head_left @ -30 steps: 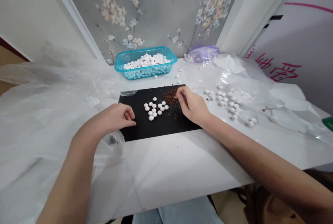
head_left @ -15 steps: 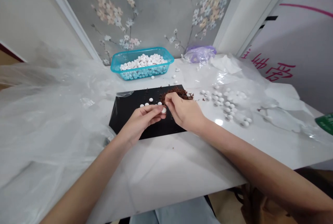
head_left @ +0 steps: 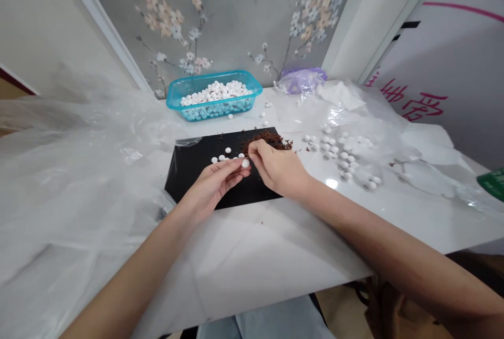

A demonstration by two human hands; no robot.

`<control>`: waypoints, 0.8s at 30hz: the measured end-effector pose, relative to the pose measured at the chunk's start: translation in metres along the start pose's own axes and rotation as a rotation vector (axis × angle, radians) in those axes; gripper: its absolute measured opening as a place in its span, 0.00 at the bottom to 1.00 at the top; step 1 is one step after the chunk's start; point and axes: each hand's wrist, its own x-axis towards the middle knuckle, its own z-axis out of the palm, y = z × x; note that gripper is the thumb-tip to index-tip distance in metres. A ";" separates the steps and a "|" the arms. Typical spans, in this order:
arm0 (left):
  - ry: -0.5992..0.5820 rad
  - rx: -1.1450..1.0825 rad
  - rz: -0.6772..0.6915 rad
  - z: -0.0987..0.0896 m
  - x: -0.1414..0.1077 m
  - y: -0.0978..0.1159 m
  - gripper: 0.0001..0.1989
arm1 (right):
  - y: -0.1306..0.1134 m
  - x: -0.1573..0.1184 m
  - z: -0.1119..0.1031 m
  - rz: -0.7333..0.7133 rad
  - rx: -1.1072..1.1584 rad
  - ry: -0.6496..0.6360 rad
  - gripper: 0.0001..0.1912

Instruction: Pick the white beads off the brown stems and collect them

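Between the thumb and fingers of my left hand (head_left: 214,184) is a small white ball (head_left: 245,163), held over the black board (head_left: 192,176). My right hand (head_left: 277,168) is closed in a pinch just right of the ball, close to a heap of reddish-brown shreds (head_left: 271,138) on the board's far right corner. Whatever its fingertips hold is too small or hidden to make out. Several more white balls (head_left: 228,150) lie on the board beyond my left hand, some of them partly covered by its fingers.
A teal basket (head_left: 214,110) full of white balls stands at the back. Scattered white balls (head_left: 333,149) lie right of the board, beside clear plastic (head_left: 394,134). Plastic sheeting (head_left: 79,187) covers the left side. A purple item in plastic (head_left: 301,81) sits at the back; something green (head_left: 492,186) is at the right edge.
The ball in my left hand has shifted slightly up and left, and the left fingers have straightened a little. My right hand keeps nearly the same place and pinch.
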 end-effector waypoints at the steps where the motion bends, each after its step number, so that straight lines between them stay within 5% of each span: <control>1: -0.001 -0.002 0.001 0.000 0.000 0.000 0.06 | 0.000 0.000 0.000 0.001 0.004 -0.004 0.10; 16: -0.004 -0.106 -0.024 0.002 -0.001 0.000 0.05 | -0.002 -0.003 0.005 -0.056 0.037 0.087 0.11; 24: 0.099 -0.290 -0.185 0.014 -0.006 0.007 0.10 | -0.004 -0.003 0.006 -0.079 -0.024 0.119 0.14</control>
